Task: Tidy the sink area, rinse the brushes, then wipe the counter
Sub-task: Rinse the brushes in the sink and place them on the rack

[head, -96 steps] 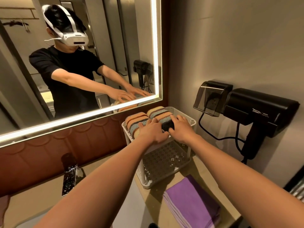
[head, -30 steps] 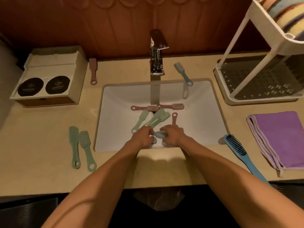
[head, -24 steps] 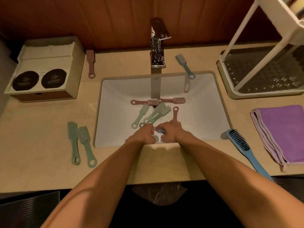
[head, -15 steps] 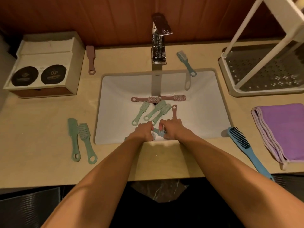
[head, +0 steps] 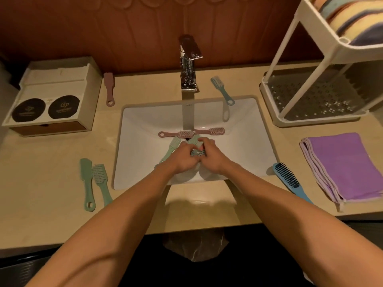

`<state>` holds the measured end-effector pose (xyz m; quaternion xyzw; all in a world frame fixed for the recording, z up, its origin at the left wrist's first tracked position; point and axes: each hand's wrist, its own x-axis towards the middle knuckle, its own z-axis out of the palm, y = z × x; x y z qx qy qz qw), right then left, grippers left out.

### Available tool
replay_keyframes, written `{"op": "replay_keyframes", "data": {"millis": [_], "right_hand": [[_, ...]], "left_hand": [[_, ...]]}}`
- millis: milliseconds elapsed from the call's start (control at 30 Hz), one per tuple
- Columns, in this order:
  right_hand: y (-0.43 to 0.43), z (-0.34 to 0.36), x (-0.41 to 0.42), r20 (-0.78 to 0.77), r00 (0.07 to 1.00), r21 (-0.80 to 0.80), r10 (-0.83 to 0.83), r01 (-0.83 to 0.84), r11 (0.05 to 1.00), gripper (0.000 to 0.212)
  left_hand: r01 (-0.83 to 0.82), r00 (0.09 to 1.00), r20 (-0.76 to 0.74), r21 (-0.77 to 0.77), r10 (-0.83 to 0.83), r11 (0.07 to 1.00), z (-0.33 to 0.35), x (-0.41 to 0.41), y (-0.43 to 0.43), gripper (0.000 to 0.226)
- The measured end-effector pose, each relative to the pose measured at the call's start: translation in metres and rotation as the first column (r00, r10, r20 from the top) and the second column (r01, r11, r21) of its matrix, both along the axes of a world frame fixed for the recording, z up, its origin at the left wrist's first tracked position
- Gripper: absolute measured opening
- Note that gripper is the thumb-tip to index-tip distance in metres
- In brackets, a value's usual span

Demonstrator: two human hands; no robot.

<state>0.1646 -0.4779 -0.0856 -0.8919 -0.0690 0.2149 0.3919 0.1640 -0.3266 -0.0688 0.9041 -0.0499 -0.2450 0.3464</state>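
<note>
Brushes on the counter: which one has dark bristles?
The large blue brush right of the sink; the others are smaller, none showing dark bristles.

Dim warm light, soft wide-angle edges

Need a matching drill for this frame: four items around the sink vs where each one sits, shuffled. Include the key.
1. purple cloth
2. big blue brush
3. cream box
4. two pink brushes

A. in the basin, under the faucet
B. left end of the counter
C. counter's right end, in front of the rack
D. at the basin's front right corner

Pairs: 1-C, 2-D, 3-B, 4-A
</note>
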Motion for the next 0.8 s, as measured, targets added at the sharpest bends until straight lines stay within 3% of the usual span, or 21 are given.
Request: {"op": "replay_keyframes", "data": {"millis": [67, 200, 333, 467, 733, 800], "right_hand": [[-0.007, 0.015, 0.004, 0.054, 0.998, 0.043, -0.008, 0.006, 0.999, 0.071], [-0.029, 0.044, 0.011, 0.151, 0.985, 0.065, -0.085, 0.076, 0.995, 0.07], [-0.052, 0.071, 0.02, 0.214, 0.962, 0.12, -0.17, 0.147, 0.982, 0.072], [-0.08, 0.085, 0.02, 0.297, 0.907, 0.106, -0.3, 0.281, 0.954, 0.069], [-0.132, 0.102, 0.015, 0.383, 0.857, 0.007, -0.343, 0.369, 0.929, 0.036], [-0.145, 0.104, 0.014, 0.4, 0.834, -0.015, -0.38, 0.42, 0.907, 0.03]], "left_hand": [[-0.012, 1.0, 0.007, -0.076, 0.012, 0.997, 0.014, 0.008, -0.011, 0.03], [-0.062, 0.997, 0.03, -0.146, 0.067, 0.987, 0.036, 0.024, -0.031, 0.035], [-0.077, 0.991, 0.091, -0.179, 0.094, 0.981, 0.054, 0.036, -0.056, 0.018], [-0.19, 0.962, 0.159, -0.197, 0.223, 0.962, 0.074, 0.044, -0.082, 0.023], [-0.342, 0.902, 0.113, -0.401, 0.417, 0.85, 0.098, 0.066, -0.137, 0.022], [-0.416, 0.878, 0.026, -0.454, 0.478, 0.788, 0.103, 0.075, -0.153, 0.022]]}}
